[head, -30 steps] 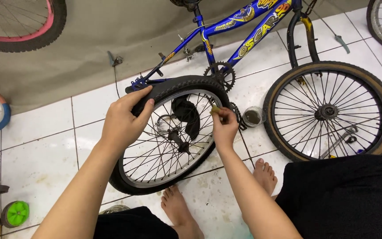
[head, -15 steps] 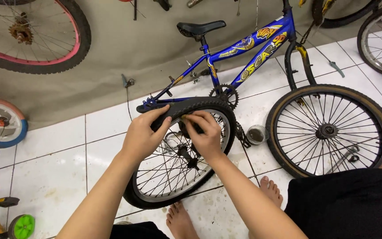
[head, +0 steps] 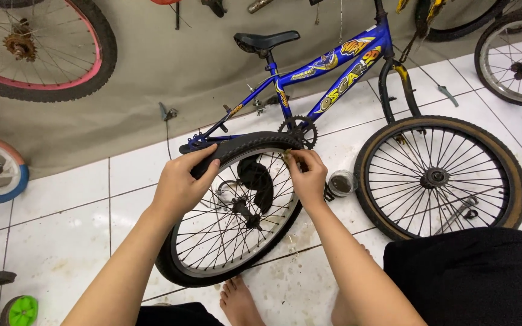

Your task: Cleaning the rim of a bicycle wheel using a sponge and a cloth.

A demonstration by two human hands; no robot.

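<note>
- Bike repair shop, floor-level work area.
- Blue bike frame [head: 333,66] at 12 o'clock, wheels off.
- Loose wheels all around: tan-wall wheel [head: 441,177] at 3, pink-rim wheel [head: 37,48] at 10, another wheel [head: 512,54] at 2.
- White tile floor [head: 61,223], grimy; small cup [head: 341,182] by the centre.
</note>
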